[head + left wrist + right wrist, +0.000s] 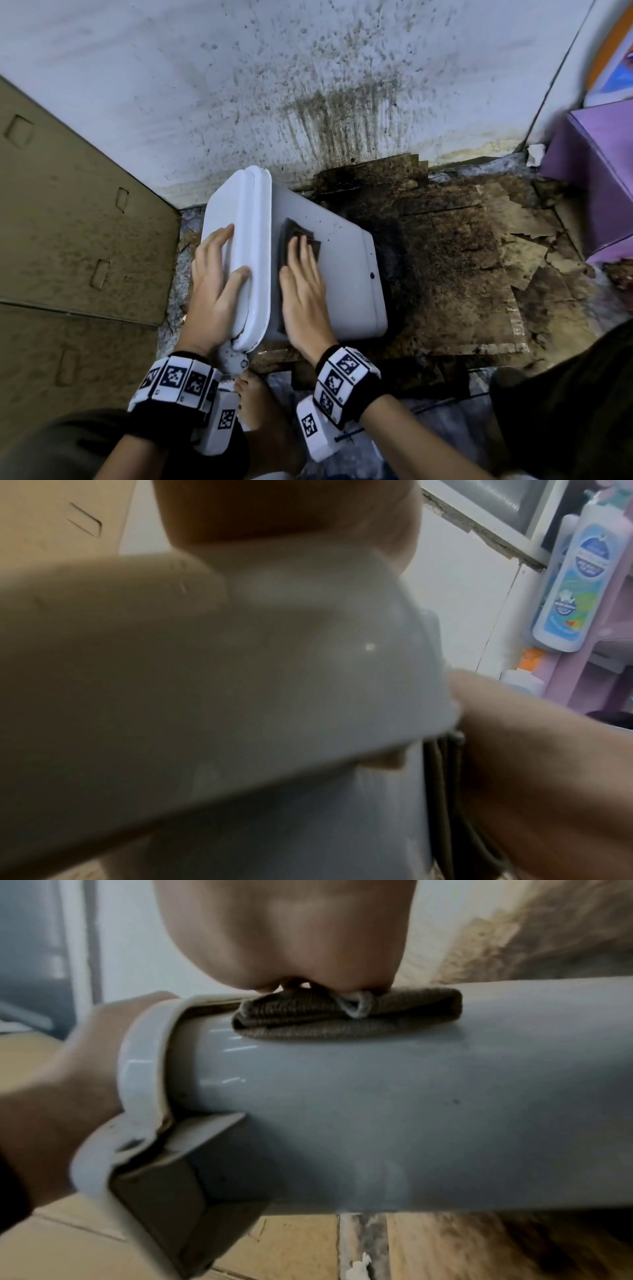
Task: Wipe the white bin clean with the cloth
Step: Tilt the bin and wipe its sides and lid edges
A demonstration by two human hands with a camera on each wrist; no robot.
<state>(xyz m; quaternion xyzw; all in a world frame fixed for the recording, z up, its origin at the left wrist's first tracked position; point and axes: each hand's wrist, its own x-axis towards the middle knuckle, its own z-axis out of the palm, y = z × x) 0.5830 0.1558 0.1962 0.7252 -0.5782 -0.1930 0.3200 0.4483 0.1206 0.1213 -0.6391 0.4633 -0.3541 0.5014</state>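
Stained floor carries the tipped white bin — right hand flat-fingered pressing the cloth, bin's length running rightward; left hand spread, steadying its lid.

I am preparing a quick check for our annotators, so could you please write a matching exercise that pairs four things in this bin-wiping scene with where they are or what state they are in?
Things:
1. white bin
2. cloth
3. left hand
4. right hand

Places or states:
A. rests flat on the bin's lid end
B. lies on its side on the stained floor
C. folded, brown, trapped between a palm and the bin's side
D. presses down with straight fingers on the cloth

Pairs: 1-B, 2-C, 3-A, 4-D
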